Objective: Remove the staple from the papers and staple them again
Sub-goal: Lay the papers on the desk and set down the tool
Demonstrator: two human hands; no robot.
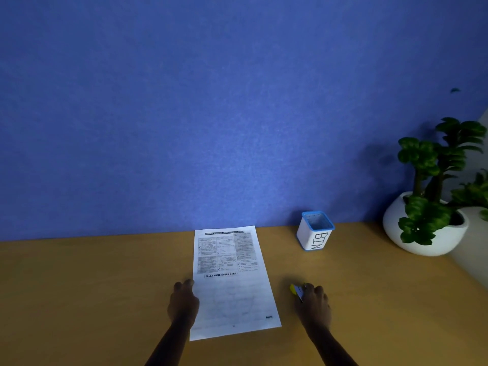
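The printed papers [229,281] lie flat on the wooden desk [92,286], text at the top and a notes area below. My left hand [183,302] rests on the papers' left edge, palm down, fingers slightly spread. To the right of the papers, my right hand [314,302] covers a small yellow and blue tool [295,290], likely a stapler or staple remover; only its tip shows past my fingers. No staple is visible on the papers at this distance.
A small white container with a blue rim, labelled BIN [315,231], stands behind and right of the papers. A green plant in a round white pot [425,231] sits at the far right. A blue partition wall [211,114] backs the desk.
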